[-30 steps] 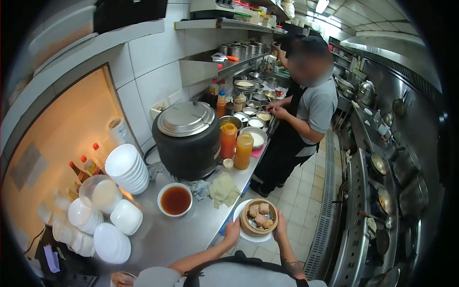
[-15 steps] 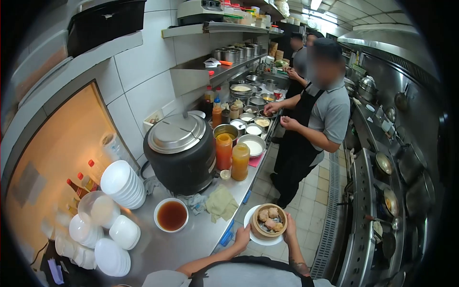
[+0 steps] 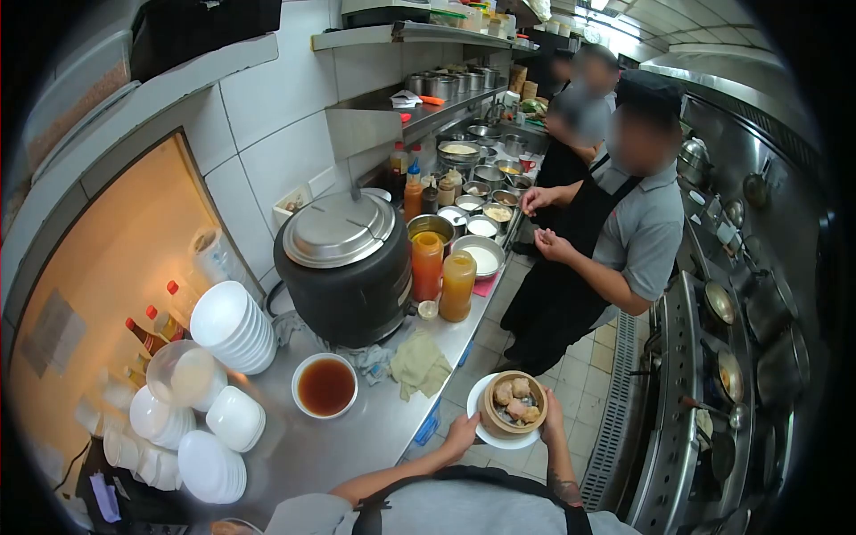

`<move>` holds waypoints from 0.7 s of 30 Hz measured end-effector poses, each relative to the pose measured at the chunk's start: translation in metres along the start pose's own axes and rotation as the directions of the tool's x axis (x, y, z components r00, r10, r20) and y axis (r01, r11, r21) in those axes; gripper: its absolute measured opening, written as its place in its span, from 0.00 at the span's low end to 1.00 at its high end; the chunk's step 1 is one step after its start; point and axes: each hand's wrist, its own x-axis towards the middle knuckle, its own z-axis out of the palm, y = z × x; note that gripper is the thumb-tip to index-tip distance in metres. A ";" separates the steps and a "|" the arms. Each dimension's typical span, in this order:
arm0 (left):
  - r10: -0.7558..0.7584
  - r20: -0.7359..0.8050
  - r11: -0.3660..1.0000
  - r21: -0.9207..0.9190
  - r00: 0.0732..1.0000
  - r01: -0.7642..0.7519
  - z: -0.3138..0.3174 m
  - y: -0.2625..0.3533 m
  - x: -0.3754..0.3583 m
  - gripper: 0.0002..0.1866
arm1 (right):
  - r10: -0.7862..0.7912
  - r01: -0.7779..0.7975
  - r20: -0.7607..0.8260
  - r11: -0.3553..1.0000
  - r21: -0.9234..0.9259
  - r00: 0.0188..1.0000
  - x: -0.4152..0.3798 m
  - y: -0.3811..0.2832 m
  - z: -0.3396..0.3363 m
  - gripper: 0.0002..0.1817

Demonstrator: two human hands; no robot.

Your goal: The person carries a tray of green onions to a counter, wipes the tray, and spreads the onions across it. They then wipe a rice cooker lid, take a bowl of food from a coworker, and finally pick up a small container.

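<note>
A round bamboo steamer (image 3: 496, 426) with several dumplings (image 3: 517, 400) inside rests on a white plate (image 3: 486, 438), in front of my body. My left hand (image 3: 461, 435) grips the plate's left edge. On the other side, my right hand (image 3: 554, 417) is closed around the right side of the plate and steamer; the fingers underneath are hidden. Left of my hands, the steel counter (image 3: 392, 437) holds a white bowl of brown liquid (image 3: 325, 387) and a crumpled pale green cloth (image 3: 419, 364).
A big black soup warmer (image 3: 343, 294) and two sauce bottles (image 3: 456, 287) stand on the counter. Stacked white bowls (image 3: 230, 325) are at left. A co-worker (image 3: 615, 223) stands ahead by the counter, others behind. Stoves with pans (image 3: 718, 303) line the right side of the tiled aisle (image 3: 580, 357).
My hands with the plate and steamer have shifted slightly right. The view has turned a little, and the face of a person behind the nearest co-worker shows more now.
</note>
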 end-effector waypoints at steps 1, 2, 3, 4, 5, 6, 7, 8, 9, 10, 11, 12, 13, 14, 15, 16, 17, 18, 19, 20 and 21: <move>-0.004 0.014 1.000 0.005 1.000 0.004 0.000 0.003 -0.003 0.19 | 0.010 -0.010 -0.009 1.000 0.001 1.000 -0.001 -0.002 -0.001 0.24; -0.008 0.028 1.000 0.012 1.000 0.008 0.002 0.010 -0.009 0.20 | 0.019 -0.019 -0.016 1.000 0.003 1.000 -0.003 -0.002 -0.002 0.24; -0.041 0.046 0.999 -0.007 0.998 0.041 0.004 0.022 -0.018 0.20 | 0.005 -0.005 -0.010 1.000 0.000 1.000 -0.004 -0.002 -0.003 0.24; -0.073 0.064 0.997 -0.026 0.995 0.075 0.005 0.034 -0.026 0.20 | -0.008 0.008 -0.003 1.000 -0.003 1.000 -0.005 -0.002 -0.003 0.24; -0.105 0.082 0.993 -0.043 0.991 0.109 0.006 0.042 -0.031 0.20 | -0.022 0.022 0.003 1.000 -0.006 1.000 -0.006 -0.002 -0.003 0.25; -0.104 0.084 0.994 -0.033 0.991 0.107 0.005 0.043 -0.031 0.20 | -0.013 0.013 -0.004 1.000 0.002 1.000 -0.005 -0.001 -0.004 0.25; -0.105 0.087 0.994 -0.022 0.991 0.107 0.005 0.044 -0.032 0.20 | -0.004 0.004 -0.012 1.000 0.010 1.000 -0.005 0.000 -0.005 0.25; -0.105 0.090 0.994 -0.012 0.990 0.107 0.005 0.045 -0.033 0.20 | 0.006 -0.005 -0.020 1.000 0.018 1.000 -0.006 0.001 -0.005 0.25; -0.095 0.089 0.995 -0.011 0.991 0.097 0.005 0.045 -0.035 0.20 | 0.004 -0.004 -0.017 1.000 0.022 1.000 -0.007 0.001 -0.006 0.25; -0.087 0.088 0.996 -0.012 0.992 0.088 0.006 0.046 -0.036 0.20 | 0.004 -0.004 -0.014 1.000 0.025 1.000 -0.007 0.001 -0.006 0.25; -0.079 0.087 0.997 -0.013 0.993 0.080 0.006 0.046 -0.038 0.20 | 0.004 -0.004 -0.010 1.000 0.028 1.000 -0.008 0.002 -0.006 0.25; -0.087 0.091 0.996 -0.012 0.992 0.088 0.005 0.045 -0.038 0.20 | 0.005 -0.005 -0.011 1.000 0.024 1.000 -0.008 0.004 -0.008 0.25; -0.094 0.094 0.995 -0.011 0.991 0.095 0.005 0.045 -0.038 0.20 | 0.006 -0.006 -0.011 1.000 0.021 1.000 -0.006 0.006 -0.011 0.24; -0.100 0.097 0.995 -0.011 0.990 0.101 0.005 0.048 -0.038 0.20 | 0.006 -0.006 -0.009 1.000 0.017 1.000 -0.005 0.007 -0.011 0.24; -0.104 0.097 0.995 -0.001 0.990 0.104 0.005 0.050 -0.039 0.20 | 0.005 -0.005 -0.008 1.000 0.024 1.000 -0.004 0.009 -0.012 0.24; -0.107 0.095 0.994 0.008 0.990 0.107 0.005 0.051 -0.041 0.20 | 0.004 -0.003 -0.006 1.000 0.030 1.000 -0.004 0.011 -0.013 0.24; -0.110 0.095 0.994 0.017 0.989 0.109 0.005 0.053 -0.042 0.20 | 0.002 -0.002 -0.004 0.999 0.035 1.000 -0.004 0.010 -0.012 0.24; -0.107 0.091 0.994 0.012 0.990 0.107 0.005 0.052 -0.041 0.20 | -0.005 0.005 0.004 0.999 0.034 1.000 -0.004 0.010 -0.012 0.24; -0.105 0.088 0.994 0.008 0.991 0.105 0.005 0.050 -0.040 0.20 | -0.011 0.011 0.012 0.999 0.032 1.000 -0.004 0.009 -0.012 0.24; -0.103 0.085 0.995 0.005 0.991 0.103 0.005 0.048 -0.038 0.20 | -0.018 0.017 0.019 0.999 0.031 1.000 -0.004 0.008 -0.011 0.24; -0.092 0.082 0.996 0.005 0.992 0.092 0.004 0.046 -0.037 0.20 | -0.027 0.027 0.003 0.999 0.021 1.000 -0.005 0.007 -0.010 0.24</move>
